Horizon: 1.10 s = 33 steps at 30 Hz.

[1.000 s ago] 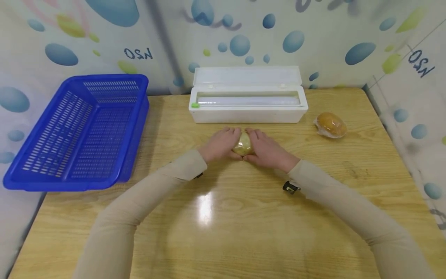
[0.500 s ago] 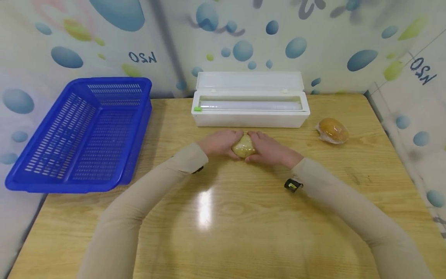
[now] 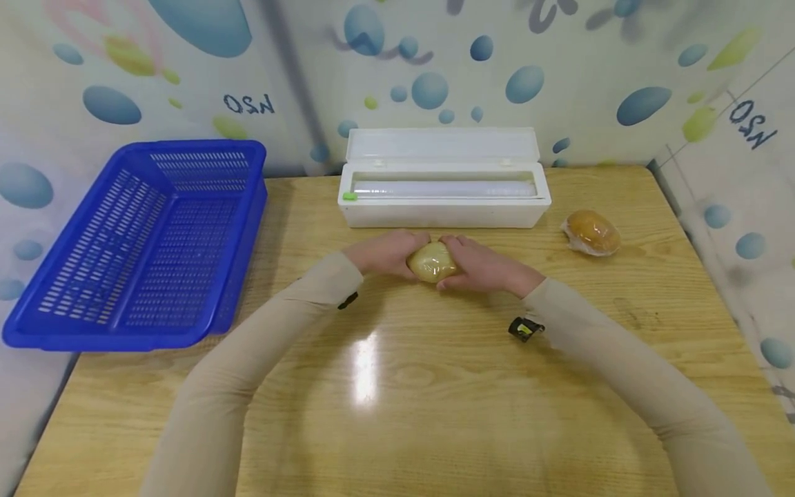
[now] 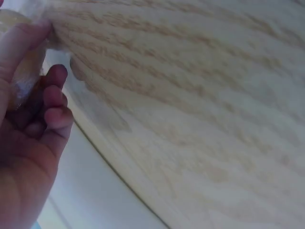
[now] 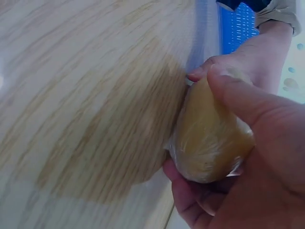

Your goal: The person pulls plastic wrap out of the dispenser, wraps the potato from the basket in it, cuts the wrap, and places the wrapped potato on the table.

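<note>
Both hands hold one rounded, pale yellow thing wrapped in clear film (image 3: 433,262), just in front of the white cling film box (image 3: 444,212). My left hand (image 3: 388,252) grips its left side; in the left wrist view the thumb lies over it and the fingers curl below. At its right side is my right hand (image 3: 483,266), thumb and fingers round it. The right wrist view shows creased film over its smooth yellow-brown surface (image 5: 205,138); what kind of food it is, I cannot tell. Part of it is hidden by the hands.
The box's lid (image 3: 442,145) stands up, with a roll of film (image 3: 444,188) inside. A film-wrapped brown bun (image 3: 592,232) lies to the right. At the left stands a blue plastic basket (image 3: 214,304). A patterned wall (image 3: 397,110) rises behind the wooden table (image 3: 435,414).
Both hands have kept their hold on the wrapped yellow thing. It has turned slightly and more of its surface shows between the hands, as the left hand has shifted a little to the left.
</note>
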Available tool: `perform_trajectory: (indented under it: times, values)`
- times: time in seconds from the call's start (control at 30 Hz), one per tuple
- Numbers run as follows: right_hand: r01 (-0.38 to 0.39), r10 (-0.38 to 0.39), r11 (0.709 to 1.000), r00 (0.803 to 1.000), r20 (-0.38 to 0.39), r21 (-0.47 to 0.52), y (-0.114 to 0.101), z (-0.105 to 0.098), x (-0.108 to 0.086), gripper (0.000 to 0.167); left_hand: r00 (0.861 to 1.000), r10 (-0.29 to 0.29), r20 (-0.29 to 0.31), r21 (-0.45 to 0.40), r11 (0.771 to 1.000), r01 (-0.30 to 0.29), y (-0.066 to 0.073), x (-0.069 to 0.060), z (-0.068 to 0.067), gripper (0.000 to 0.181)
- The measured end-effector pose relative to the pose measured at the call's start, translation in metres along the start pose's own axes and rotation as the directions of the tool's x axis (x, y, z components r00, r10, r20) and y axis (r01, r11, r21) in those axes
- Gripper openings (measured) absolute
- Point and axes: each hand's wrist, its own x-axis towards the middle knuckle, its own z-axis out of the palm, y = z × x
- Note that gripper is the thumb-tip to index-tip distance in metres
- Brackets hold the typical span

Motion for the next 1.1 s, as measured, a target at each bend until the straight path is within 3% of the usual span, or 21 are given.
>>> perform_trajectory:
  times: [0.2, 0.37, 0.43, 0.53, 0.63, 0.73, 0.9, 1.1]
  values:
    - [-0.022, 0.020, 0.999, 0.998, -0.061, -0.033, -0.003, 0.000, -0.001, 0.082, 1.000, -0.025, -0.014, 0.097, 0.995, 0.026, 0.007, -0.001, -0.003, 0.044]
    - [-0.098, 0.096, 0.995, 0.990, -0.107, -0.008, 0.002, -0.003, -0.008, 0.085, 0.994, -0.101, -0.034, 0.039, 0.994, 0.102, 0.012, -0.009, -0.007, 0.087]
    - [-0.157, 0.155, 0.988, 0.980, -0.125, -0.003, 0.007, -0.007, -0.017, 0.084, 0.991, -0.127, -0.038, 0.053, 0.990, 0.129, 0.012, -0.015, -0.010, 0.093]
    - [-0.281, 0.276, 0.960, 0.944, -0.179, -0.004, 0.016, -0.014, -0.038, 0.078, 0.992, -0.112, -0.059, 0.148, 0.982, 0.120, 0.010, -0.030, -0.015, 0.060]
    - [-0.416, 0.396, 0.909, 0.884, -0.248, -0.035, 0.028, -0.021, -0.061, 0.071, 0.993, -0.097, -0.065, 0.244, 0.964, 0.110, 0.008, -0.047, -0.017, 0.027]
    - [-0.507, 0.468, 0.859, 0.836, -0.286, -0.077, 0.037, -0.026, -0.080, 0.069, 0.993, -0.105, -0.057, 0.250, 0.961, 0.115, 0.008, -0.063, -0.017, 0.018]
    - [-0.567, 0.508, 0.808, 0.809, -0.295, -0.163, 0.045, -0.030, -0.096, 0.065, 0.980, -0.187, -0.075, 0.172, 0.965, 0.197, 0.007, -0.084, -0.019, 0.022]
    - [-0.589, 0.492, 0.781, 0.785, -0.377, -0.208, 0.051, -0.029, -0.095, 0.072, 0.949, -0.277, -0.148, 0.103, 0.950, 0.294, 0.001, -0.098, -0.020, 0.021]
